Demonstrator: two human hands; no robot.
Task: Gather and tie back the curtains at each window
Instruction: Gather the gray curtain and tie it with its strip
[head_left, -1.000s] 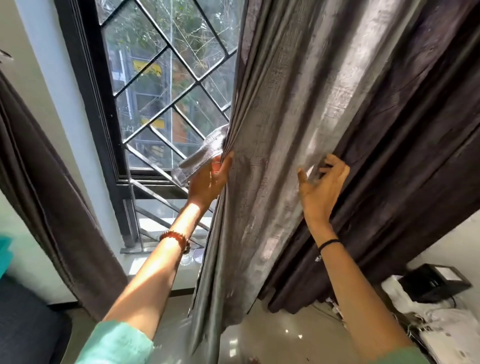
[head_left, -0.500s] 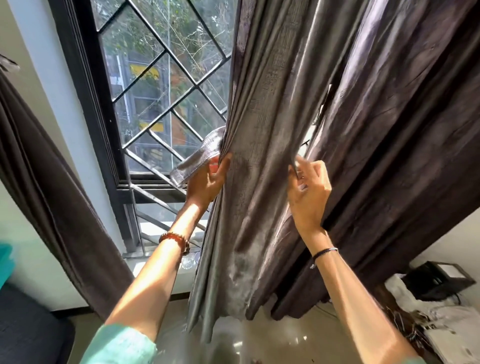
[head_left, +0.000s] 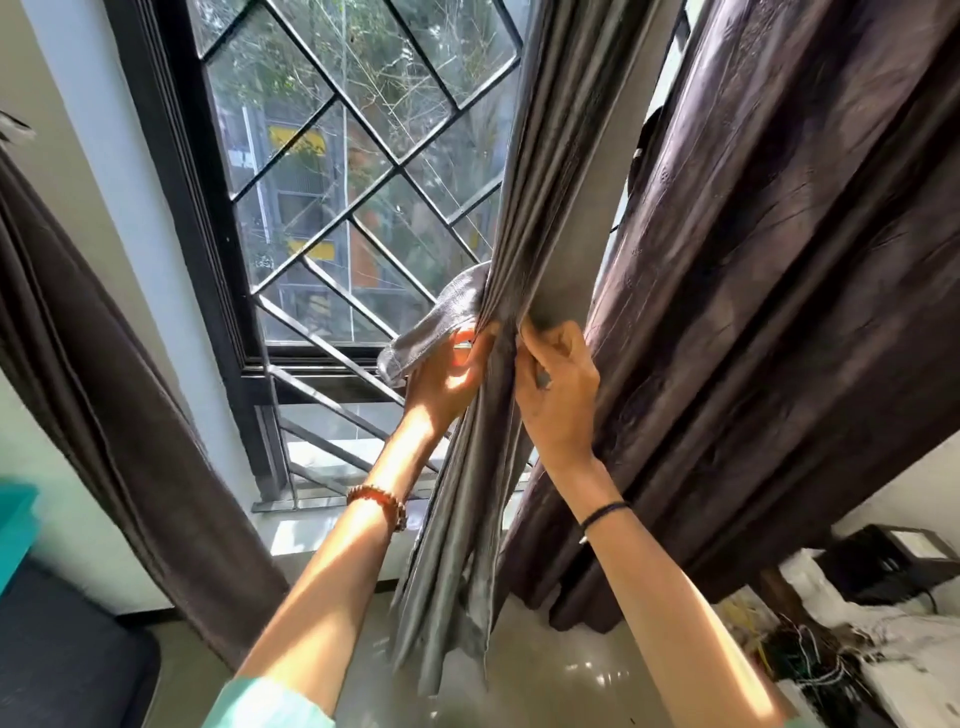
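Two bare hands meet at a bunch of grey, shiny curtain cloth (head_left: 524, 218) in front of the window. The left hand (head_left: 447, 379) is closed around the left side of the bunch, with its thumb pressed on the folds and a flat grey woven tie strip (head_left: 436, 327) sticking out from under its fingers toward the glass. The right hand (head_left: 558, 395) is pinched shut on the right side of the same bunch, fingertips tucked into the folds, so the two hands almost touch. The grey cloth is squeezed into thin, long pleats at the hands and fans out looser below them, with a ragged lower edge hanging over the shiny floor (head_left: 561, 680). Just to the right hangs a dark brown, crinkly curtain (head_left: 779, 312), soft and wrinkled, lit by sun. Another dark brown curtain (head_left: 104, 415) hangs at the far left against the pale wall. The window (head_left: 171, 182) has a black metal frame, and its thin black bars cross to make diamond shapes. A string of round brown beads (head_left: 376, 501) sits on the left wrist, and a thin black band (head_left: 602, 514) on the right wrist. Light green sleeves show at the bottom.
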